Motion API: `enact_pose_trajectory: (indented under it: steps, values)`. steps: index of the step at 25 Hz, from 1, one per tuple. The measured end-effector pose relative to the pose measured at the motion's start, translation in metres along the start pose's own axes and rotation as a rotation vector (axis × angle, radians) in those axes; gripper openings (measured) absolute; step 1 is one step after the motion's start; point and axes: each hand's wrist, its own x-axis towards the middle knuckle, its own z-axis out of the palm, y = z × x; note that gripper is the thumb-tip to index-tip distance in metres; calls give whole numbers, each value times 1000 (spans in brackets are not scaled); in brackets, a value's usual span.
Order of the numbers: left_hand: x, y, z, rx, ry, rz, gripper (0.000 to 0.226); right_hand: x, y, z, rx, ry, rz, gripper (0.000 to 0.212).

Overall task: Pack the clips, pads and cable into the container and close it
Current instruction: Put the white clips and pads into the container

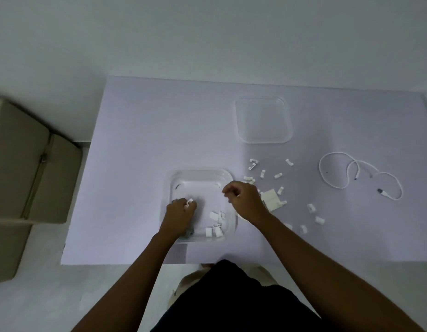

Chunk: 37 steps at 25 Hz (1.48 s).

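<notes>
A clear square container (200, 174) sits on the pale mat in front of me, with several white clips (216, 225) lying in its near right corner. My left hand (180, 210) hovers over the container's left side, fingers closed on a small white clip (189, 202). Over the container's right rim my right hand (243, 197) is curled; whether it holds anything I cannot tell. Loose white clips (278, 175) and a stack of white pads (270, 198) are scattered just right of that hand. The white cable (358, 174) lies looped at the far right. The clear lid (264, 119) rests flat behind.
The pale mat (147, 140) covers the white floor. A beige cardboard box (28, 168) stands at the left, off the mat. My dark clothing and knees fill the near bottom edge.
</notes>
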Motion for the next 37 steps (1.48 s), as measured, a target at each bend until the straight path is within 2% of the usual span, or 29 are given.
enact_pose_trajectory:
  steps: [2,3,7,13,19,23,26,28,30,34,37]
  values:
    - [0,5,13,133,-118,41,42,-8,11,1,-21,215,67,13]
    - [0,8,20,190,-178,60,40,-13,17,2,-8,250,120,12]
    - [-1,22,46,304,-320,123,39,-32,39,16,113,205,288,20]
    - [-5,32,60,380,-431,146,34,-41,44,24,377,128,459,10]
    - [-9,38,51,341,-438,196,34,-41,43,15,461,97,473,14]
    - [-5,36,39,296,-473,155,40,-38,39,16,471,76,487,15]
    - [-2,34,32,281,-513,142,36,-37,38,16,486,67,497,16]
    - [-1,38,27,211,-461,142,21,-37,39,14,485,79,498,16]
    - [1,50,21,87,-329,162,4,-37,45,11,442,152,509,17]
    - [21,91,21,41,-67,368,8,-44,73,-7,404,273,596,11]
    - [41,125,40,133,-110,558,8,-51,91,-25,406,305,632,15]
